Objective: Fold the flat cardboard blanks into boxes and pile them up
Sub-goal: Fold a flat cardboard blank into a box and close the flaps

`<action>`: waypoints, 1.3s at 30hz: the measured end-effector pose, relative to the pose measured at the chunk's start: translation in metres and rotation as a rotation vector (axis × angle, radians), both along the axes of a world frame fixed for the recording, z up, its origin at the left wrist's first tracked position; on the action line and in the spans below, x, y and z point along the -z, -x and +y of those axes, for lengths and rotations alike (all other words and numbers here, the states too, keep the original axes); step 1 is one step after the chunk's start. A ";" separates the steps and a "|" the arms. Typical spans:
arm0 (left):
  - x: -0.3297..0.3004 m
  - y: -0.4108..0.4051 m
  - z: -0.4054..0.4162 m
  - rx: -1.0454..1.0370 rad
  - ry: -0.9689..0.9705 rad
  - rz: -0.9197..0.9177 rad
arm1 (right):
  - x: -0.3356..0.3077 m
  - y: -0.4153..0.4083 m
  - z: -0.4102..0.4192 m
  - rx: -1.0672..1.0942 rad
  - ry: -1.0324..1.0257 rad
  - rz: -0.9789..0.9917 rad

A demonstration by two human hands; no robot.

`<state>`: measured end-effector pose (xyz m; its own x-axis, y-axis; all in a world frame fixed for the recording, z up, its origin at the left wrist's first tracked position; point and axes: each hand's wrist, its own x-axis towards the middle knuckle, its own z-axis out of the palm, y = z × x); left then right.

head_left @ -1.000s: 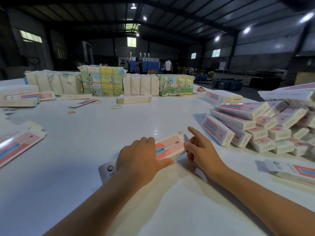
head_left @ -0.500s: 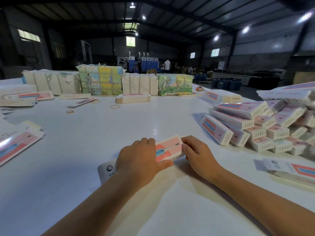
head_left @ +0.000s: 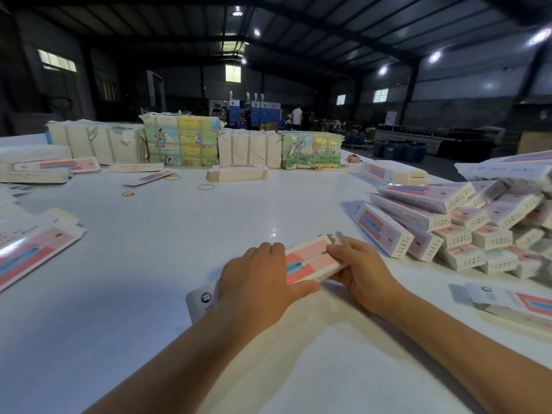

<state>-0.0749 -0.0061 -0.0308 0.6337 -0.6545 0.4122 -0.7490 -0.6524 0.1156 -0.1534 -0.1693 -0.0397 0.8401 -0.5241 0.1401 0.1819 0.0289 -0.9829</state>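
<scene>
A long white box (head_left: pixel 307 259) with a pink and blue print lies on the white table (head_left: pixel 149 264) in front of me. My left hand (head_left: pixel 257 285) grips its middle, thumb along the near side, fingers over the top. My right hand (head_left: pixel 358 270) holds the box's far right end, fingers curled round the end flap. A heap of folded boxes (head_left: pixel 454 222) lies at the right. Flat blanks (head_left: pixel 33 249) lie at the left edge.
Bundled stacks of blanks (head_left: pixel 182 140) line the table's far side, with a small stack (head_left: pixel 237 173) in front of them. Rubber bands (head_left: pixel 206 187) lie loose. More blanks (head_left: pixel 513 303) sit near right. A person (head_left: pixel 296 116) stands far off in the hall.
My right hand moved in from beside the box and closed on its right end flap. The left hand stayed on the box.
</scene>
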 end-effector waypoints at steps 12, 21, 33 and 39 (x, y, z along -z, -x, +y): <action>0.003 0.005 -0.004 -0.040 -0.031 -0.080 | 0.008 0.006 0.023 0.128 0.720 0.066; 0.001 0.004 -0.001 -0.017 -0.021 -0.086 | 0.000 0.000 0.008 0.038 0.085 -0.060; 0.007 -0.002 -0.002 0.006 0.022 -0.151 | -0.001 -0.002 -0.003 0.044 -0.043 -0.055; 0.008 -0.003 -0.001 0.020 0.027 -0.147 | -0.003 0.002 -0.005 0.009 0.068 -0.061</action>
<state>-0.0720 -0.0067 -0.0386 0.5525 -0.6536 0.5173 -0.7718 -0.6356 0.0211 -0.1555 -0.1740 -0.0367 0.8241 -0.5191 0.2268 0.2418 -0.0397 -0.9695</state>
